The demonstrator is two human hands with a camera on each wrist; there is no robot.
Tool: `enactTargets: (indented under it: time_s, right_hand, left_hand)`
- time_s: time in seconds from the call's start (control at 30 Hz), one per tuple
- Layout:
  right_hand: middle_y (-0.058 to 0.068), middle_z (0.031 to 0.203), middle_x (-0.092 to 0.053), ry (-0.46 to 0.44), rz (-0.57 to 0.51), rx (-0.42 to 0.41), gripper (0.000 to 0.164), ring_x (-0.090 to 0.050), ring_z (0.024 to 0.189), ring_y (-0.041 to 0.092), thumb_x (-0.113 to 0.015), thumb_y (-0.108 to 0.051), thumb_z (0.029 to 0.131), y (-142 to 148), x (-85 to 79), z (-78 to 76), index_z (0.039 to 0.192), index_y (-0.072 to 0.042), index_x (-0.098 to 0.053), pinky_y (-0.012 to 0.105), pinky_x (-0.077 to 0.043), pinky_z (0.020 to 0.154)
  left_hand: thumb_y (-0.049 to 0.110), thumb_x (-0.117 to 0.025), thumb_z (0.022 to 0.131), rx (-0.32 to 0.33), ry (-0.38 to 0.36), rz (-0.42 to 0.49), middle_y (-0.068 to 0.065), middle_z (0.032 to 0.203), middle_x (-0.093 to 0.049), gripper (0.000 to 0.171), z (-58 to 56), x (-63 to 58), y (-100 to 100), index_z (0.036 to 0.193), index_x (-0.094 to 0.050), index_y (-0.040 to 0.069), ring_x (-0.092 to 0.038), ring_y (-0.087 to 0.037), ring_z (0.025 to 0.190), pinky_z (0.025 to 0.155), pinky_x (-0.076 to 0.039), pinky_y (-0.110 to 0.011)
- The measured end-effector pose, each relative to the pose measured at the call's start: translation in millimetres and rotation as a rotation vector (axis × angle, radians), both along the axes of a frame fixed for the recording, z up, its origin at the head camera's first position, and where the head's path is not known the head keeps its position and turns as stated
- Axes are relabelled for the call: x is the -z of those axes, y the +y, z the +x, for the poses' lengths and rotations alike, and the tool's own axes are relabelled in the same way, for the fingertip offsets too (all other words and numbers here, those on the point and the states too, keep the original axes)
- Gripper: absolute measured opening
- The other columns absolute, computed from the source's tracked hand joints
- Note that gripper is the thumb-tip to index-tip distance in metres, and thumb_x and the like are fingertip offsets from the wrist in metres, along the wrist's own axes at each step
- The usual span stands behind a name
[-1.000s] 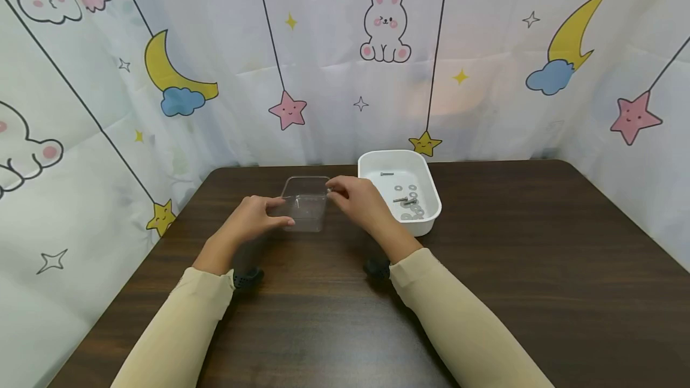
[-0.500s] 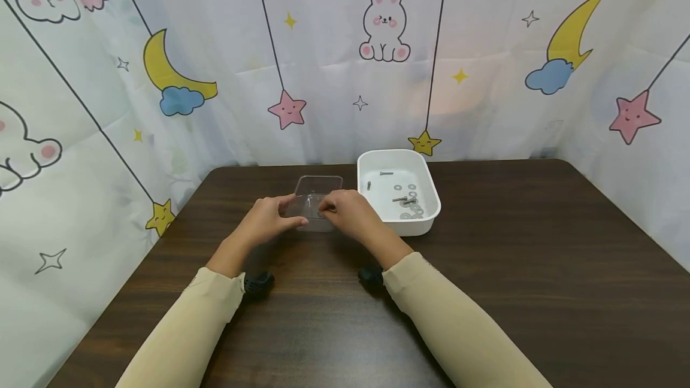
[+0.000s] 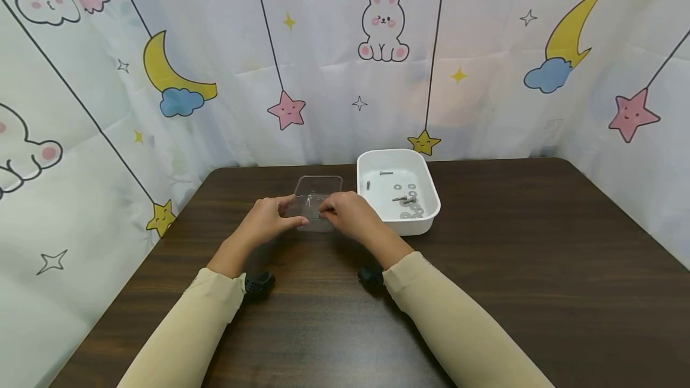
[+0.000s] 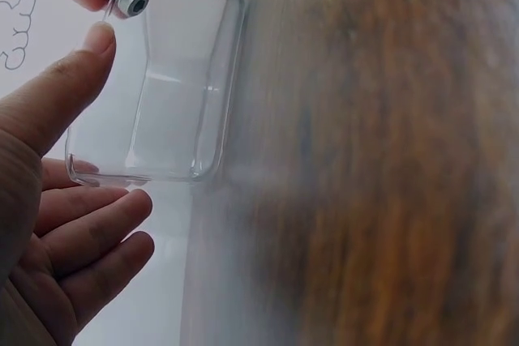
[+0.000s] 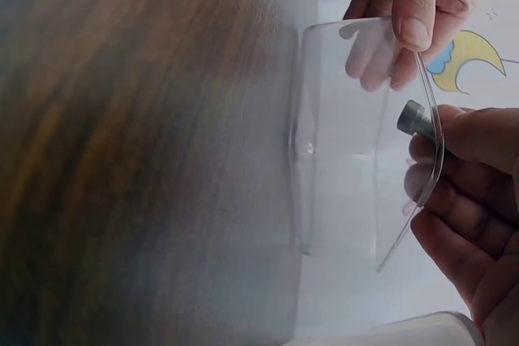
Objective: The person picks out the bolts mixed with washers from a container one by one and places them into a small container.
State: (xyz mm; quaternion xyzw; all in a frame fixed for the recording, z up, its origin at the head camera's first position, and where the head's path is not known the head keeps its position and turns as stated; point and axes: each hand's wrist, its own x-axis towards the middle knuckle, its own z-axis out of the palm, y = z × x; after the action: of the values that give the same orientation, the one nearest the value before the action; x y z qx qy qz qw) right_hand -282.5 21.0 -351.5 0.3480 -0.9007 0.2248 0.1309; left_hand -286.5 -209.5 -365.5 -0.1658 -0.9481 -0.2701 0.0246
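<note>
Clear plastic forms the small box (image 3: 318, 226) on the dark wood-grain table (image 3: 323, 322), where the left hand (image 3: 265, 220) grips its left side, thumb on the rim and fingers against the outer wall. At the box's opening the right hand (image 3: 350, 213) pinches a metal bolt (image 5: 416, 118) between thumb and fingers, its head pointing down into the box (a hex socket shows in that head from the left wrist). Just right of the box stands a white tray (image 3: 412, 229) with loose bolts (image 3: 386, 173) and flat washers (image 3: 417, 211) on its floor.

Box (image 3: 315, 226) L, tub (image 3: 415, 229) R, washers (image 3: 415, 210) in tub
</note>
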Motion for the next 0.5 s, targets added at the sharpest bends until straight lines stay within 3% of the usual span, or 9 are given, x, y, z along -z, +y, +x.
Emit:
enactTargets:
  time_s: [0.5]
  right_hand:
    - [0.004,0.105,-0.075,-0.019,0.028,-0.010,0.017,-0.071,0.097,0.019,-0.068,-0.014,0.094,1.1,-0.2,0.6,0.106,-0.007,-0.077,0.034,-0.057,0.086]
  left_hand:
    - [0.052,-0.074,0.083,0.008,-0.013,0.016,-0.017,0.136,-0.059,0.083,-0.4,0.4,-0.7,0.143,-0.050,0.001,-0.061,-0.032,0.121,0.095,-0.053,-0.049]
